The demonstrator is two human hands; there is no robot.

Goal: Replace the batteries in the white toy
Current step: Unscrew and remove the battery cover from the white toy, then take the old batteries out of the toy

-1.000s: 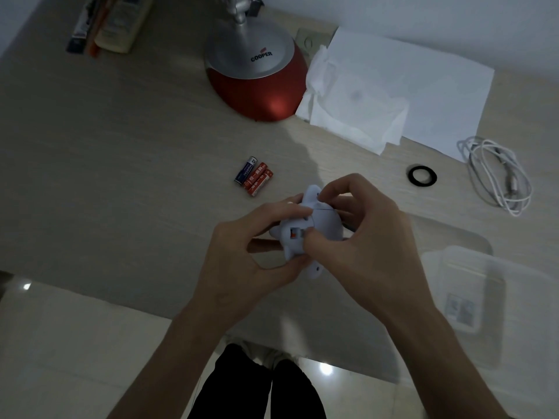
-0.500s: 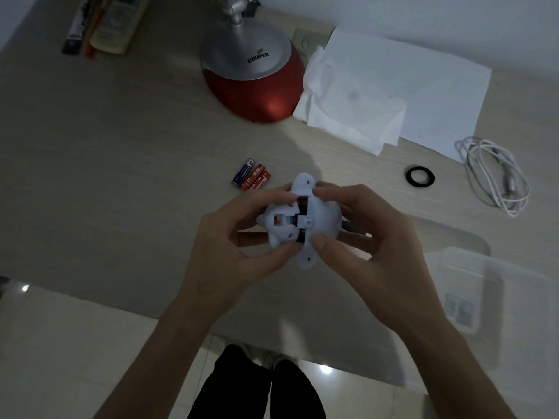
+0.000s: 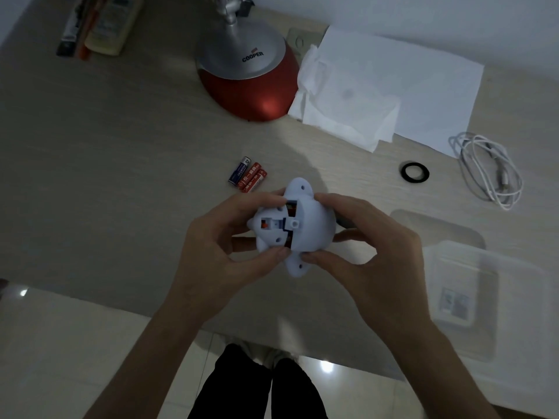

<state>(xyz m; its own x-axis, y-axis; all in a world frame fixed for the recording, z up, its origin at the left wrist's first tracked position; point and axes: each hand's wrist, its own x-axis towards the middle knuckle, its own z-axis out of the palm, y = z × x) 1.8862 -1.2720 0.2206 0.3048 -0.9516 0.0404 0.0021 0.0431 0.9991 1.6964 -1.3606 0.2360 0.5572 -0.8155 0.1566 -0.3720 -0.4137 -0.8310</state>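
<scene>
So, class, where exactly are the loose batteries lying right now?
The loose batteries lie on the table, just beyond and left of the white toy, nearer than the red lamp base.

"cooper" on lamp base (image 3: 242, 60).

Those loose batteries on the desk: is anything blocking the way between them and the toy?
Nothing visible does. The batteries lie on bare table just beyond the white toy, which the left hand and right hand hold.
</scene>
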